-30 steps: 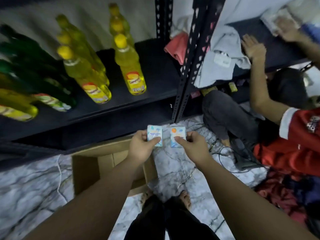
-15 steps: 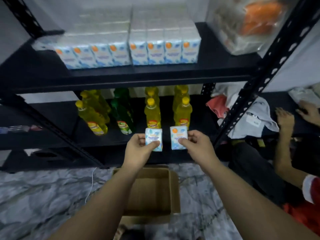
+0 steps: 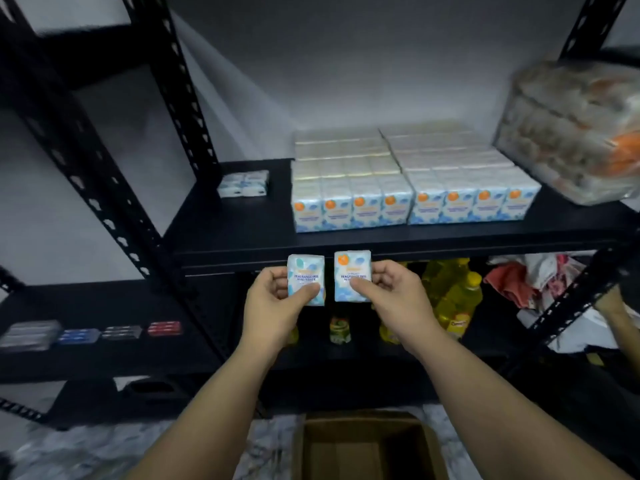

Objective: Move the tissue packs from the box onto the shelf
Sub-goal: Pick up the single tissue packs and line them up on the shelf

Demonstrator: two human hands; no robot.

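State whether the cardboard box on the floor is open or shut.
Open. The cardboard box shows its bare brown inside from above; its lower part is out of frame.

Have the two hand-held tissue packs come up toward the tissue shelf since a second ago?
Yes. The two packs rose: earlier they sat below the bottle shelf near the box; now their tops reach the front edge of the tissue shelf.

Each hand (image 3: 273, 303) (image 3: 394, 296) pinches one tissue pack (image 3: 306, 284) (image 3: 352, 276), seemingly below the shelf (image 3: 242, 233).
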